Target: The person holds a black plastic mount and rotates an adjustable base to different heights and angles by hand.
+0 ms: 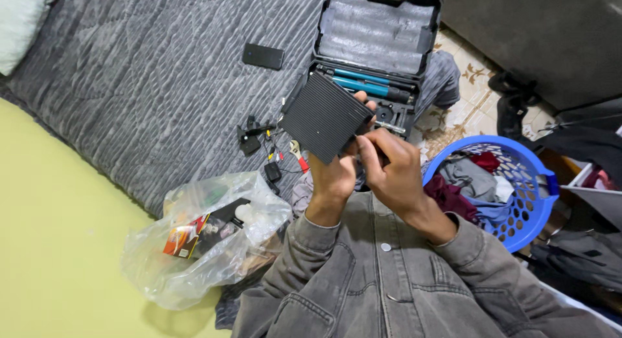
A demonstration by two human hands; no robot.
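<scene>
My left hand (335, 176) grips a square black ribbed panel (324, 114) from below and holds it up in front of me. My right hand (389, 166) is at the panel's right corner, fingers pinched together against its edge; whether something small is between them I cannot tell. Just beyond the panel lies an open black tool case (379, 50) with blue-handled tools (369, 85) in its lower tray.
A grey quilted blanket (149, 79) carries a small black flat device (263, 56), tangled wires and small black parts (259, 140). A clear plastic bag (201, 241) with packages lies at left. A blue laundry basket (512, 182) with clothes stands at right.
</scene>
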